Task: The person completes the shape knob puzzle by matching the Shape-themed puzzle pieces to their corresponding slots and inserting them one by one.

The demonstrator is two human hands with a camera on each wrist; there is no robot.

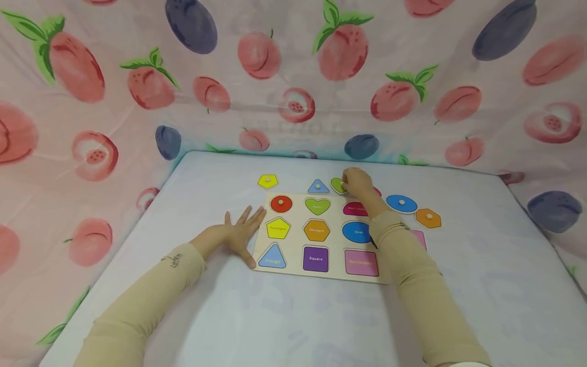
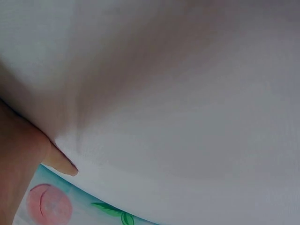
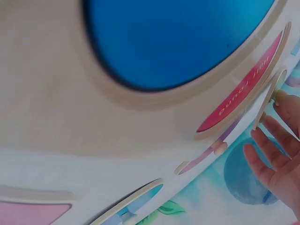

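Note:
A wooden shape puzzle board [image 1: 298, 216] lies flat, its recesses printed with coloured shapes and words. My left hand [image 1: 239, 235] rests with fingers spread at the board's left edge. Beyond the far edge, my right hand [image 1: 358, 182] pinches the knob of a green heart piece [image 1: 337, 184], which appears tilted on edge in the right wrist view. A red circle piece [image 1: 281, 199] with a knob sits in the far left recess. The green heart recess [image 1: 317, 205] holds only its print. In the left wrist view, just part of the hand shows against the cloth.
Beyond the board lie a yellow pentagon piece [image 1: 265, 182] and a blue triangle piece [image 1: 315, 189]. To the right are a blue oval piece [image 1: 397, 206], an orange hexagon piece [image 1: 431, 223] and a pink piece [image 1: 420, 237] partly behind my forearm. A fruit-print curtain [image 1: 316, 137] borders the table.

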